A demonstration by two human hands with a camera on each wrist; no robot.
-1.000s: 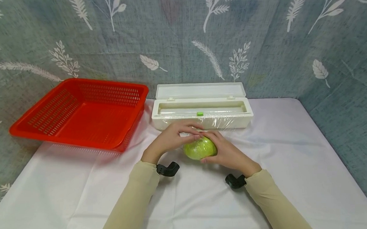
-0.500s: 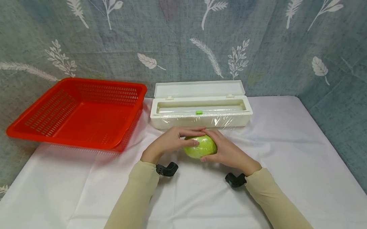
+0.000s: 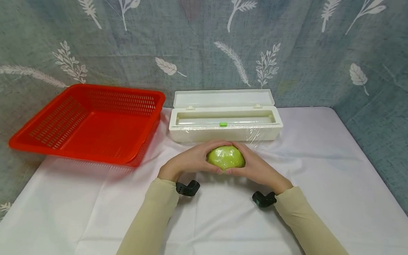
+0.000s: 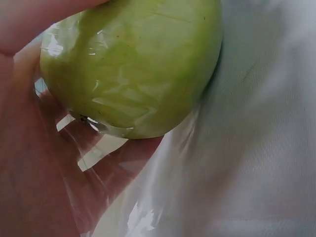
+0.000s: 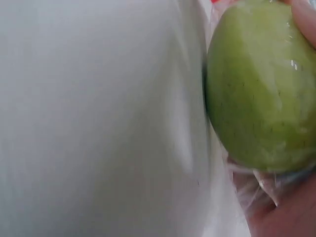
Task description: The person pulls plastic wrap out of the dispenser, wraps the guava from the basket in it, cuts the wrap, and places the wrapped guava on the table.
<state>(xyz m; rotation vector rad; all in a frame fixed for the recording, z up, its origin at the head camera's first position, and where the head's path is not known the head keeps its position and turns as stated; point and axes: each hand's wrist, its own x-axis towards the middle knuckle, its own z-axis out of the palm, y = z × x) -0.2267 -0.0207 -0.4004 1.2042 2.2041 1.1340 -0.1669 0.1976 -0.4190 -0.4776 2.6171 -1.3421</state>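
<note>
A green apple [image 3: 226, 157] covered in clear, shiny cling film sits between both hands, low over the white cloth. My left hand [image 3: 193, 159] curls round its left side, thumb at the near edge and fingers along the far top. From the other side my right hand [image 3: 258, 168] grips it the same way, and the two thumbs almost meet in front. In the left wrist view, loose cling film [image 4: 86, 165] stretches from the fruit across the fingers. Wrinkled film also shows beneath the apple [image 5: 261, 94] in the right wrist view.
Behind the hands stands a white cling film dispenser [image 3: 225, 135], its lid [image 3: 223, 99] raised and a roll [image 3: 199, 122] inside. Film clings to its front, near a green slider [image 3: 223, 124]. A red plastic basket [image 3: 106, 135] stands on the left. Patterned fabric hangs behind the table.
My left thumb and fingers have moved from the top of the apple down round its left side. The right hand now wraps it further, with its thumb along the near edge.
</note>
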